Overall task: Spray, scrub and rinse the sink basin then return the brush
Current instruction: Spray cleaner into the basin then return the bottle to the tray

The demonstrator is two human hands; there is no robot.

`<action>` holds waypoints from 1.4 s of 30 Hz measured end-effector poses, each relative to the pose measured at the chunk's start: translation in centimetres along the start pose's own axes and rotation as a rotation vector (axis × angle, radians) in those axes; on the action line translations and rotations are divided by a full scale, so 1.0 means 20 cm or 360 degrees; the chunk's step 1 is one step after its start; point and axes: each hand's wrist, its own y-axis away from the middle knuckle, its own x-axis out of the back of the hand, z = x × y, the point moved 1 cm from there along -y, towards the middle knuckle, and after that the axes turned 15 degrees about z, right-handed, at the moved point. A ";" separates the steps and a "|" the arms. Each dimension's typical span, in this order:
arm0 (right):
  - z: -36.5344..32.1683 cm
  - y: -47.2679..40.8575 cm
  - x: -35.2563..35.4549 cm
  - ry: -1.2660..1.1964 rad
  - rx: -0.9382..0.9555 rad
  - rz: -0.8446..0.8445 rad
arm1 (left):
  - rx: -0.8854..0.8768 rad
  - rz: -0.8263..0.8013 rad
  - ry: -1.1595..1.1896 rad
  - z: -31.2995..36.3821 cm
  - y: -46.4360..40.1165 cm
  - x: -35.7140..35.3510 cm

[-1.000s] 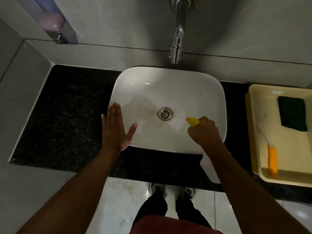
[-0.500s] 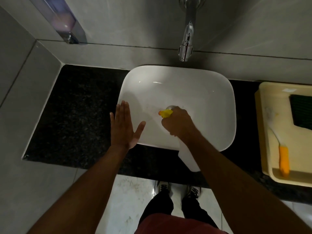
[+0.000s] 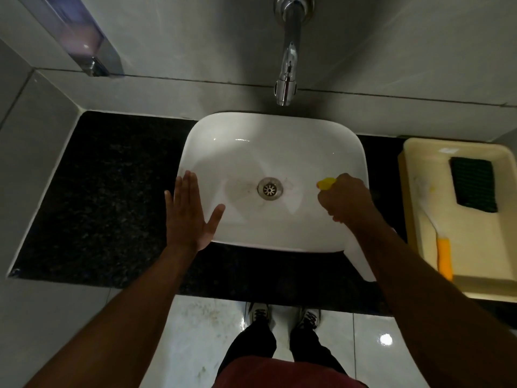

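Observation:
A white sink basin sits on a black granite counter, with a metal drain at its centre. My right hand is over the basin's right side, shut on a spray bottle whose yellow nozzle points left toward the drain. The bottle's white body hangs below my wrist, mostly hidden. My left hand lies flat and open on the basin's left rim. A brush with a yellow-orange handle and white head lies in a cream tray to the right.
A chrome faucet projects from the wall above the basin. A dark green scouring pad lies in the tray. A soap dispenser hangs on the wall at upper left. The black counter extends left. My shoes stand on a glossy tiled floor.
My right hand with the spray bottle swept left to the drain, then back to the basin's right side. The left hand stayed on the rim.

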 end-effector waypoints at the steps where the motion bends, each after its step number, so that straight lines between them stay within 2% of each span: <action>1: 0.02 0.01 0.01 -0.0002 0.0013 0.0000 | 0.0004 -0.0007 -0.0007 0.00 0.00 0.00; 6: 0.04 0.11 -0.05 -0.0119 -0.0050 -0.0169 | 0.0010 -0.0007 -0.0024 0.00 0.00 0.00; 10: -0.05 0.25 -0.11 -0.0296 0.0166 -0.0532 | 0.0004 -0.0025 -0.0035 0.00 0.00 -0.01; 11: -0.05 0.27 -0.12 -0.0312 0.0177 -0.0479 | 0.0003 -0.0006 -0.0028 0.00 0.00 -0.01; 14: 0.02 0.27 -0.07 -0.0523 -0.0028 -0.0273 | -0.0034 0.0064 -0.0022 0.02 0.01 0.01; 18: 0.27 0.28 0.11 -0.0854 -0.0051 -0.0167 | -0.0125 0.0222 -0.0106 0.13 0.05 0.05; 21: 0.53 0.29 0.29 -0.1008 -0.0058 -0.0029 | -0.0208 0.0261 0.0073 0.54 0.06 0.07; 25: 0.90 0.26 0.52 -0.0942 0.0048 0.0317 | -0.0507 0.0126 0.0345 1.22 0.13 0.06; 29: 1.26 0.21 0.70 -0.0968 -0.0166 0.0704 | -0.0794 -0.0040 0.0359 1.62 0.26 -0.05; 32: 1.47 0.12 0.80 -0.1063 -0.0242 0.0900 | -0.0944 -0.0052 0.0248 1.75 0.31 -0.15; 36: 1.66 -0.07 0.87 -0.1220 -0.0404 0.1000 | -0.1031 -0.0108 0.0102 1.77 0.33 -0.27; 42: 1.85 -0.27 0.81 -0.1146 -0.0234 0.1084 | -0.0980 -0.0128 0.0058 1.77 0.32 -0.33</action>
